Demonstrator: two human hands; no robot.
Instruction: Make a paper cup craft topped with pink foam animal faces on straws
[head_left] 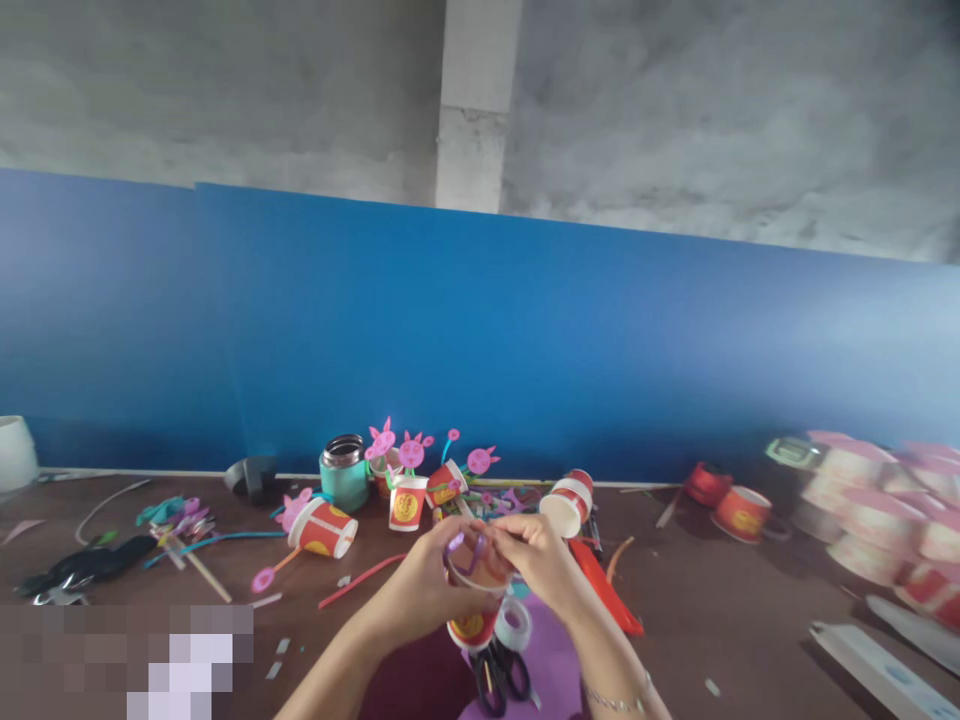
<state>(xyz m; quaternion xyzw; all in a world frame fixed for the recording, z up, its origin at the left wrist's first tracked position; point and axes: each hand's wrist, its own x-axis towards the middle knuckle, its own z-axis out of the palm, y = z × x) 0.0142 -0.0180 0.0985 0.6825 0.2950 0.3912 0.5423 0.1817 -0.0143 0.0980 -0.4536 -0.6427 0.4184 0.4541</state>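
Observation:
My left hand [420,590] wraps round a red paper cup [474,600] with a yellow emblem, held upright over the table. My right hand [536,555] pinches a purple pipe cleaner [459,548] at the cup's rim. Both hands meet at the cup's open top. Below them lie black-handled scissors [501,680], a roll of tape [514,625] and a purple sheet [555,665].
Finished cups with pink animal heads [409,470] stand by a teal jar [344,472] at the blue wall. Loose cups [322,528] [568,503], pipe cleaners, a red strip [604,590] and stacked pink-lidded cups [870,500] lie on the brown table [735,610]. Black pliers [82,570] lie at the left.

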